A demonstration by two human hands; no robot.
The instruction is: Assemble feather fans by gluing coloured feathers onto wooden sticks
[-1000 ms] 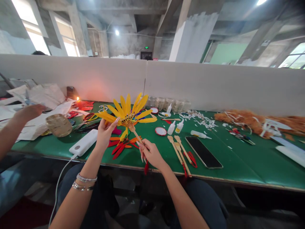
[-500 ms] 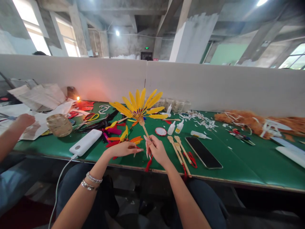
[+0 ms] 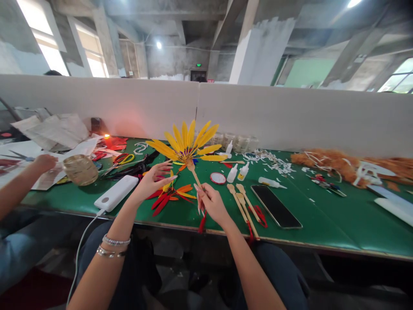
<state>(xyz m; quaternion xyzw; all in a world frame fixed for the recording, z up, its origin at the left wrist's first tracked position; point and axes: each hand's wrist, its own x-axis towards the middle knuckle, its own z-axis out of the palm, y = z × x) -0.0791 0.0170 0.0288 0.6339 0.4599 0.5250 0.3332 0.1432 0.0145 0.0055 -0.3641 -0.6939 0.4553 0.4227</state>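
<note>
My right hand [image 3: 211,201] is closed around the wooden handle of a feather fan [image 3: 190,144]. Yellow feathers spread out from the fan's head, with small dark purple bits near their base, and a red tassel [image 3: 202,222] hangs below the hand. To the left, my left hand [image 3: 155,178] is raised with fingers apart and nothing in it. Its fingertips are close to the fan's left feathers; whether they touch I cannot tell. Beneath it lies a pile of red, orange and yellow feathers [image 3: 164,200], partly hidden by the hand.
Wooden handles [image 3: 240,202] and a phone [image 3: 276,206] lie at right, below glue bottles [image 3: 232,173]. Left are a white power bank [image 3: 116,193], a jar [image 3: 80,169], scissors [image 3: 124,159] and a small flame [image 3: 106,136]. A co-worker's hand [image 3: 46,163] is at far left.
My left hand has moved up and left from beside the handle, and its fingers have spread. The fan and my right hand stay almost in place. The co-worker's hand has shifted slightly right.
</note>
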